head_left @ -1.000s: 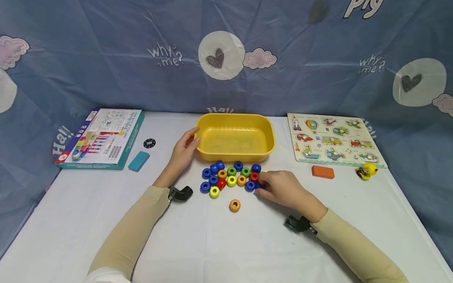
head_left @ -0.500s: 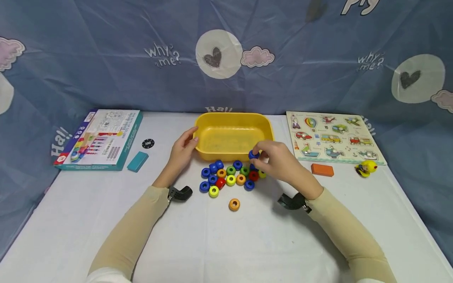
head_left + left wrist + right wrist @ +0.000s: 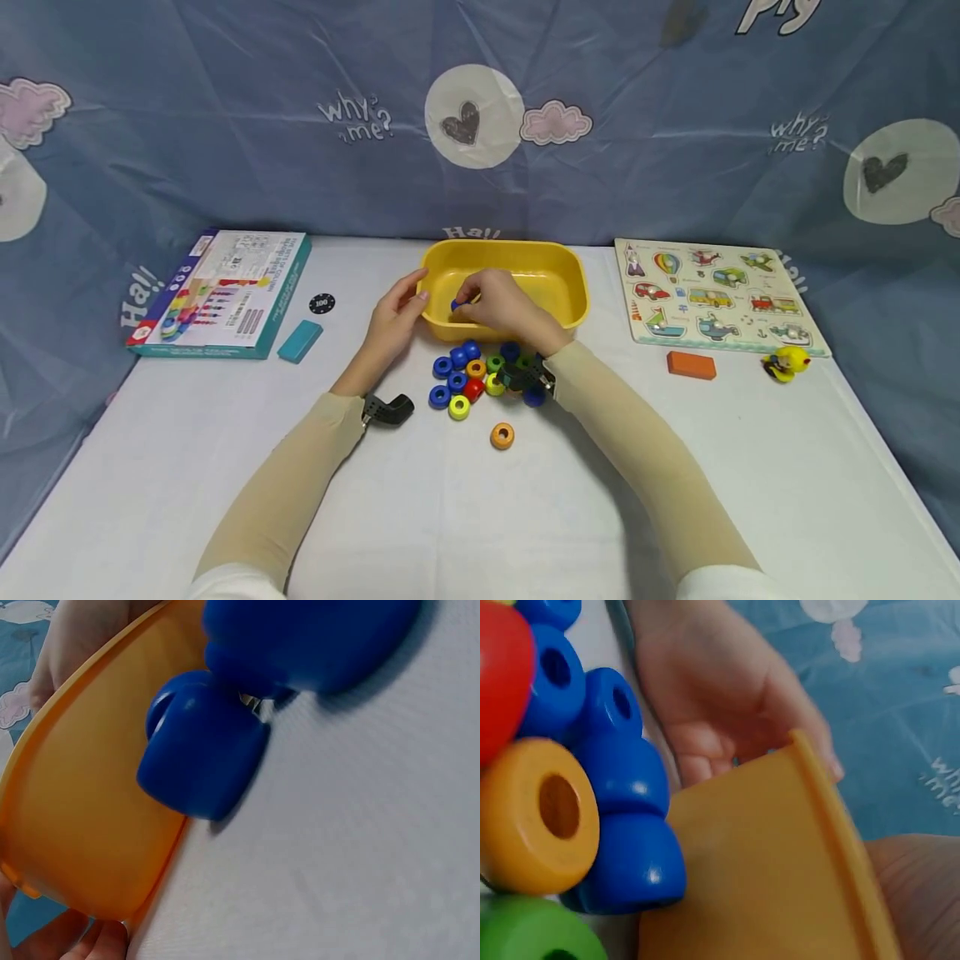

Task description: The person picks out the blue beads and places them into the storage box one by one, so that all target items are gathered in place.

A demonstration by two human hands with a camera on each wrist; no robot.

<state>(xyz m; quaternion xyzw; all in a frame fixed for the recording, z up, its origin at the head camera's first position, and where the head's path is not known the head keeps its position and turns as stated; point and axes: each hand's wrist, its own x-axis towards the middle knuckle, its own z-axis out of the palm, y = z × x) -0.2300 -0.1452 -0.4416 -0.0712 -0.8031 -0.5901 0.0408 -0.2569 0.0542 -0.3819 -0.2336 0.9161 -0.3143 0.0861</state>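
Clock directions took the basin as the dial's centre, with twelve o'clock away from the person. The right hand, narrowed to a pinch, held a small, rounded blue bead inside a shallow, glossy yellow basin with rounded corners, towards its nine o'clock end. Fingers covered most of the bead, and whether it touched the basin floor could not be told. The left hand gripped the basin's rim at nine o'clock.

The bead would likely be light, hard and not fragile; its smooth curve could slip or roll, so a fingertip hold across opposite sides seemed best. The basin looked like stiff, thin-walled plastic, light enough to slide if knocked, with its lipped rim the natural place to take hold.

On the white cloth-covered table at six o'clock sat a cluster of shiny, barrel-shaped beads in blue, red, green, yellow and orange, flat-ended and bored through. Some stood hole-up; two blue ones lay on their sides, just beside the basin wall. A lone glossy orange bead rested apart, farther out at six. A flat, cream picture board lay at three, a smooth orange rectangular block near four.
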